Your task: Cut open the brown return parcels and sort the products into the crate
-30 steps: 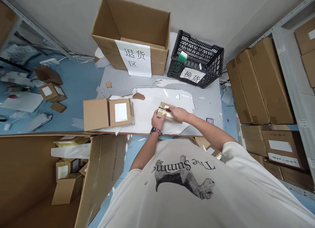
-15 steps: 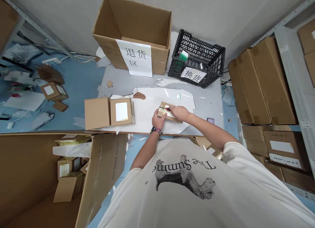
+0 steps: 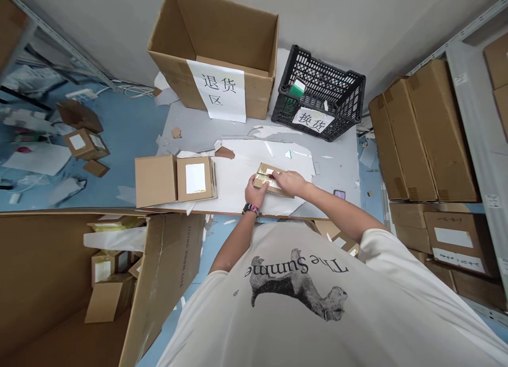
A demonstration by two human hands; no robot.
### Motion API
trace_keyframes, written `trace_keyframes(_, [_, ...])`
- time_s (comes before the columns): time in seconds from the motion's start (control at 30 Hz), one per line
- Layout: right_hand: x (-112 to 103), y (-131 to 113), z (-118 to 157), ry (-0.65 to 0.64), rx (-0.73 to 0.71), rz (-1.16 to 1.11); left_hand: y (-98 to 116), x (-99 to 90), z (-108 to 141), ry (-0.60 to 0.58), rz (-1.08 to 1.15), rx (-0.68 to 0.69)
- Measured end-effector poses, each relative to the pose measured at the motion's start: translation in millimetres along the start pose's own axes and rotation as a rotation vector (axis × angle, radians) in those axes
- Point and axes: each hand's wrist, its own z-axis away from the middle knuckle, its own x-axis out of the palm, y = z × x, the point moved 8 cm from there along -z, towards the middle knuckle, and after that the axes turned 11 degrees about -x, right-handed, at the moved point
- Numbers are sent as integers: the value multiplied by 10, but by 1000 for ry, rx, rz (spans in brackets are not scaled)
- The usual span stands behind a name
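Observation:
A small cardboard box (image 3: 281, 189) with yellowish tape and a white label lies on the white sheet at the table's front. My left hand (image 3: 256, 191) grips its left end, with the thumb on top. Closed over the box's top is my right hand (image 3: 291, 182), holding a small red and black box cutter (image 3: 271, 176); its tip rests by the tape at the left end. Most of the cutter's handle is hidden in the fingers. To the left stand a plain cardboard box (image 3: 156, 181) and a labelled cardboard box (image 3: 195, 179).
A large open carton (image 3: 226, 100) and a black plastic crate (image 3: 317, 94) stand at the table's back. A phone (image 3: 339, 194) lies at right. Below left, a big open carton (image 3: 170, 272) holds several parcels. Tall cartons (image 3: 420, 134) line the right side.
The view has shifted slightly. Both hands stay on the small box, and the cutter's tip remains near its left end, with hardly any visible movement.

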Motion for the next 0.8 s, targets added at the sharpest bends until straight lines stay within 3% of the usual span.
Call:
trace_keyframes(0.5, [-71,-22,-17,-21,-34,32,32,-44,43,8,4,-24])
trace_keyframes(0.63, [38,52,73,-93,-11,3,19,-30,32,8,-14,-24])
trace_keyframes(0.8, [129,118,155,-63,10,-16,25,-17,33,6,-19,-5])
